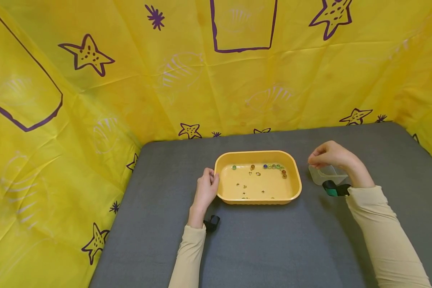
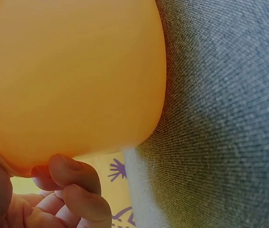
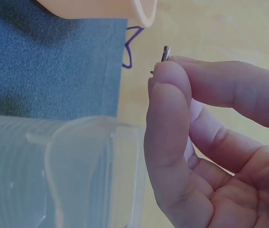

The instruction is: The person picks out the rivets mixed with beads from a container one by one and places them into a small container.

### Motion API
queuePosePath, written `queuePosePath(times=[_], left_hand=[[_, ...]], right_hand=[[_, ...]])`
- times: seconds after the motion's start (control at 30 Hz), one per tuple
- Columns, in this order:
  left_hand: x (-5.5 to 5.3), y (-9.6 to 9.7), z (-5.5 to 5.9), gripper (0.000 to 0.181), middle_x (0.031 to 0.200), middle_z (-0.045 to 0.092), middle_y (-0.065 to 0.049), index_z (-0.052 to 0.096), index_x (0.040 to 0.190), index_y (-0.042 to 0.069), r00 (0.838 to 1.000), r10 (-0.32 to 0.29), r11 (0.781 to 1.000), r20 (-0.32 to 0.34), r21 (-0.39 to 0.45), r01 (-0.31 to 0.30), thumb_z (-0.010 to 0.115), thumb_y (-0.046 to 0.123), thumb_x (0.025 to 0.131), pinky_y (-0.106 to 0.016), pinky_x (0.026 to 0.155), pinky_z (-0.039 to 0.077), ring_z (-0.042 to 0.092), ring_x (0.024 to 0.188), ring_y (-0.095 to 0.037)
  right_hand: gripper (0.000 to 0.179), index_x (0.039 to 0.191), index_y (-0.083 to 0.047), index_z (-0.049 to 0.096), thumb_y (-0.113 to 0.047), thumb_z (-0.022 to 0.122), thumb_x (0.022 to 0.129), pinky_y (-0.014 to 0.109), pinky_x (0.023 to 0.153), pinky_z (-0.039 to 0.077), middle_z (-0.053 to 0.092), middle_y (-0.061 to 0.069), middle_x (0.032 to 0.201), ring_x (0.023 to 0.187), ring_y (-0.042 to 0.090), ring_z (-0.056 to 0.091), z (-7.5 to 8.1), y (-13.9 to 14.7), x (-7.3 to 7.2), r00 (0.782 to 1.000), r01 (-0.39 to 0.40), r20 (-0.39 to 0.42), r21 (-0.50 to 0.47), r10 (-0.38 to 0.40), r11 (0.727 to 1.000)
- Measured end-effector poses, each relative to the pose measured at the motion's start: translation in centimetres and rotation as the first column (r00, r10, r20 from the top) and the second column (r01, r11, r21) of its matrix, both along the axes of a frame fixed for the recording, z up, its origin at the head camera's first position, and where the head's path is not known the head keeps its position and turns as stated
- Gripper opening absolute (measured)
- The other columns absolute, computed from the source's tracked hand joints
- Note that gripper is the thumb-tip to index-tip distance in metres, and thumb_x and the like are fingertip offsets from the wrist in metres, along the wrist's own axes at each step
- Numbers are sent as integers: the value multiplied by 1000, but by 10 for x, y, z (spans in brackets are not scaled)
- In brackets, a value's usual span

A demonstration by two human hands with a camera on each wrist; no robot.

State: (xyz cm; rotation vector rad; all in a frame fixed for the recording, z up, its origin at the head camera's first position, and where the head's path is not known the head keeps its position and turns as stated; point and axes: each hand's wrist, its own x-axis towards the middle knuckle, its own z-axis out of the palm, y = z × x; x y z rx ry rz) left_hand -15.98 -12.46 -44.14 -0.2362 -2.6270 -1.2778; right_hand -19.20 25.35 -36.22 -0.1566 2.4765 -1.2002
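Note:
My left hand (image 1: 206, 189) grips the left end of a yellow tray (image 1: 259, 201), thumb at the rim. In the left wrist view its curled fingers (image 2: 75, 173) press the tray's outer wall. Over a clear plastic container (image 1: 318, 178) on the right, my right hand (image 1: 333, 155) pinches a small shiny metal piece (image 3: 166, 53) between thumb and fingertips. Only the end of that piece shows; the fingers hide the rest. In the tray lie a row of glass marbles (image 1: 274, 166), a lone green marble (image 1: 234, 167), an amber marble (image 1: 253, 167) and several small brass-coloured metal pieces (image 1: 258, 174).
The tray and the clear container stand apart on a grey cloth-covered table (image 1: 266, 244). Yellow patterned fabric (image 1: 223, 92) hangs behind the table and along its sides. A dark strap (image 1: 335, 189) is on the right wrist, another (image 1: 212, 223) on the left.

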Motion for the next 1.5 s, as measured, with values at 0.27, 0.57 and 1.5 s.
queuePosePath(times=[0.27,0.57,1.5], left_hand=[[-1,0,1,10,62,40,-2,48,92,-3,1000,8,1000,23,-5,-8,53,7,92,-24,48,33,38,51,-12],[0,0,1,11,62,42,-2,49,92,-3,1000,4,1000,3,-4,-4,53,6,92,-24,48,34,38,51,-12],[0,-1,0,11,61,43,-3,49,93,-4,1000,1,1000,3,2,-1,52,7,92,-23,47,34,38,49,-9]], right_hand=[[26,94,17,61,-8,62,86,31,67,53,64,6,75,65,12,61,-2,6,1,1000,11,4,-17,-11,1000],[28,96,17,60,-10,62,87,34,68,53,64,7,76,67,17,63,-3,13,2,1000,21,15,-15,-21,1000],[31,99,19,58,-10,62,87,29,66,52,65,5,77,66,11,62,-4,31,8,997,62,49,-11,-61,998]])
